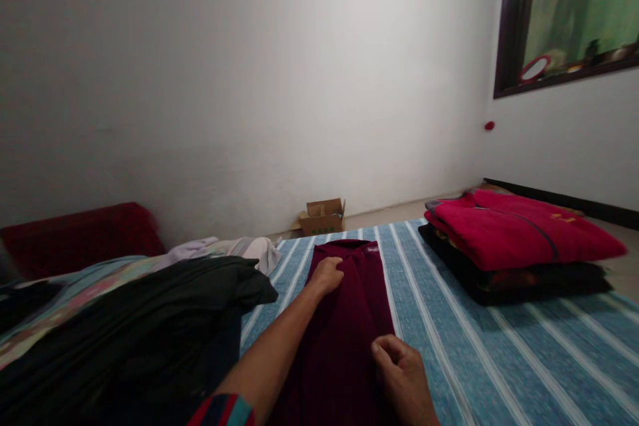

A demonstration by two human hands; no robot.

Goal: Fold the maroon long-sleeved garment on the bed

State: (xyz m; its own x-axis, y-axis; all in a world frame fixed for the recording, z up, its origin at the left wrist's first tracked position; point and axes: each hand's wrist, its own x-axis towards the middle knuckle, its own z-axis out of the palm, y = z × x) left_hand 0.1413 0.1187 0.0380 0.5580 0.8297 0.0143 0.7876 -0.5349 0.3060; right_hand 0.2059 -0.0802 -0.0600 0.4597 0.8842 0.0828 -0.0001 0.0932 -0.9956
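A pair of maroon trousers (pixel 344 339), folded lengthwise, lies on the bed with the waistband at the far end and a small pale mark near its right corner. My left hand (pixel 328 274) reaches across to the upper left part of the trousers, fingers bent and pressed into the cloth. Closer to me, my right hand (pixel 402 373) is closed at the right edge of the trousers, thumb and forefinger together. Its other fingers are curled and partly hidden.
A blue bedsheet with white stripes (pixel 424 279) covers the bed. On the right sits a stack with a red jacket (pixel 519 229) over dark clothes (pixel 539 283). Dark green clothing (pixel 194 299) is heaped at left. A cardboard box (pixel 323 218) stands beyond the bed, by the wall.
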